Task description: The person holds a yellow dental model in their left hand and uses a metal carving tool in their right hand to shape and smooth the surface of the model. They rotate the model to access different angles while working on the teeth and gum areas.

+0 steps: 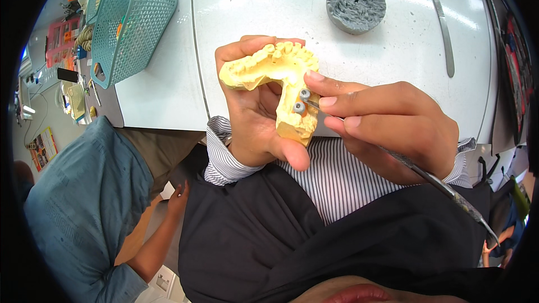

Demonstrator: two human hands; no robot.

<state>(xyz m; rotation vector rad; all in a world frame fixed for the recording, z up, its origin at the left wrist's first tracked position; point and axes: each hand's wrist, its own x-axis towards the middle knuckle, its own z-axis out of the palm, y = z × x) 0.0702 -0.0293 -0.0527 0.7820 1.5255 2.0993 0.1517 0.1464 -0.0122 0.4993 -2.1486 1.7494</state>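
My left hand (255, 118) grips a yellow plaster dental cast (281, 73), a horseshoe arch of teeth, held up in front of my chest. Two small grey metal caps (301, 101) sit on the cast's right limb. My right hand (393, 126) pinches a slim metal hand instrument (443, 188) like a pen. Its tip rests against the cast beside the grey caps, and its handle runs down to the lower right past my wrist.
A white table (252, 5) lies ahead with a grey round textured block (356, 3), a long metal tool (442, 25) and two teal mesh baskets (132, 22). A person in a blue shirt (84, 191) sits at my left.
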